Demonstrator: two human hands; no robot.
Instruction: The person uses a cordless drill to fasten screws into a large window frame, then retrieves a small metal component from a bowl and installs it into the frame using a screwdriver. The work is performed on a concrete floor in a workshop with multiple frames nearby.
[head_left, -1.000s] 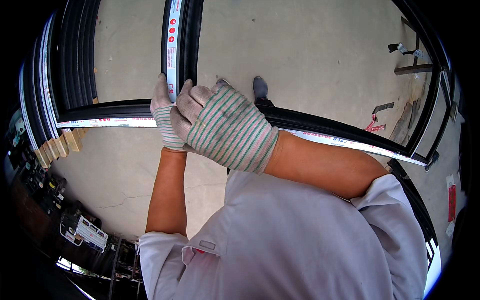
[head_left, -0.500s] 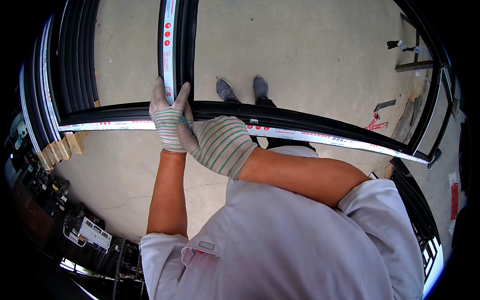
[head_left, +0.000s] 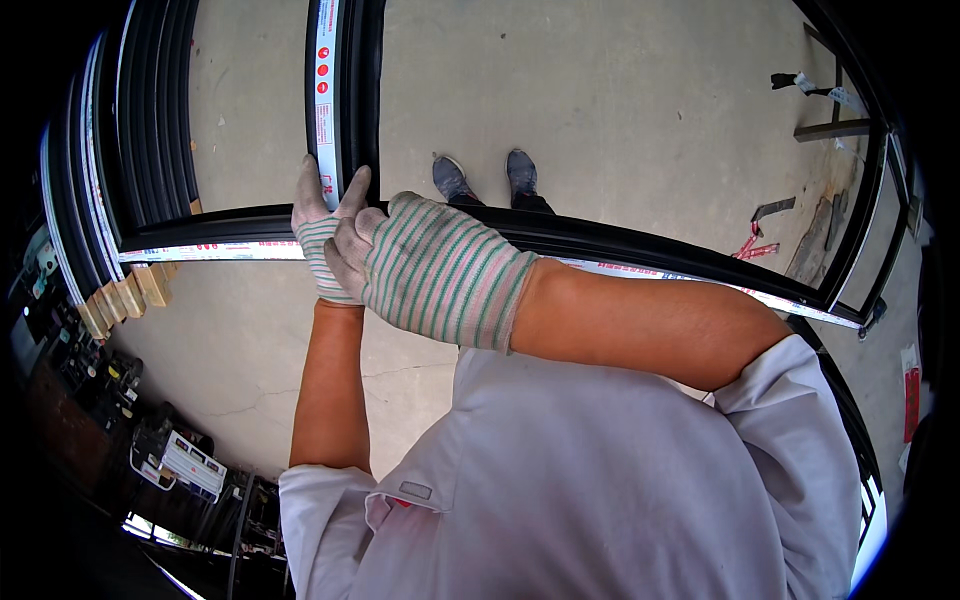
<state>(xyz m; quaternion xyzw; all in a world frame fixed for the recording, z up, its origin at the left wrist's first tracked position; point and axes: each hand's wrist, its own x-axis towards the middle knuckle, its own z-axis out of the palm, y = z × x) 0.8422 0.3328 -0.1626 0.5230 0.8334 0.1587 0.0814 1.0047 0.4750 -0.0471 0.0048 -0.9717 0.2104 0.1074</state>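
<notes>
A black crossbar [head_left: 360, 90] with a white-and-red protective strip runs away from me and meets a black frame rail [head_left: 620, 245] lying across in front of me. My left hand [head_left: 328, 240], in a grey glove with green stripes, grips the crossbar's near end at the joint, thumb and fingers on opposite sides. Right beside it, overlapping its edge, is my right hand [head_left: 435, 265] in a matching glove, over the rail with its fingers curled in. Whatever those fingers hold, if anything, is hidden under the hand.
Several black profiles [head_left: 160, 110] stand stacked at the left, with wooden blocks [head_left: 125, 300] at their ends. The frame's right side [head_left: 860, 220] curves along the right. A red strap [head_left: 755, 250] and scraps lie on the concrete floor [head_left: 600, 100]. A white slatted object [head_left: 195, 465] sits lower left.
The crossbar and my left hand have shifted slightly left. My right hand has moved up over the rail and turned, its fingers now curled against the left hand.
</notes>
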